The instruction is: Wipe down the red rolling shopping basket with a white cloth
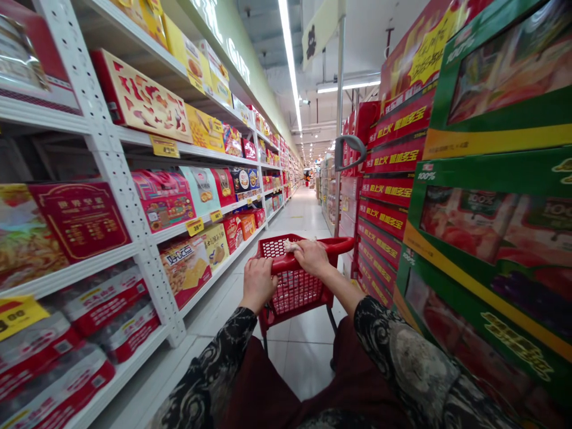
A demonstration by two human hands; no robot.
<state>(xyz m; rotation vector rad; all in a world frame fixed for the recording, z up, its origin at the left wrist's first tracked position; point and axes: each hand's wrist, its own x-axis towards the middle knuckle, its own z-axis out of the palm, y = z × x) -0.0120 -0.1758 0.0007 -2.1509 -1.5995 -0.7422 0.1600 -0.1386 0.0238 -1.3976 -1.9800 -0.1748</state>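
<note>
The person's left hand (258,285) is closed around the handle bar (333,245) of a red plastic shopping trolley (295,287), a narrow, full-wrap grip. The right hand (311,257) lies across the same bar, its grip also closed. A crumpled pale item (291,245), possibly a tissue, sits on the bar just beside the right hand's fingertips; whether it is held or merely trapped cannot be determined.

The trolley stands on white floor tiles (297,363) in a supermarket aisle. White perforated steel shelving (120,179) stocked with gift boxes (163,199) runs along the left. A tall stack of red cartons (388,196) and green-and-yellow cartons (491,220) rises on the right.

Risks noted: the red stack stands near the trolley and the right sleeve (402,357), so a sideways swing could strike it and dislodge cartons. Contact with the shelf edges presents a similar snag hazard. The crumpled item appears poorly secured and could drop if the right hand shifts.
</note>
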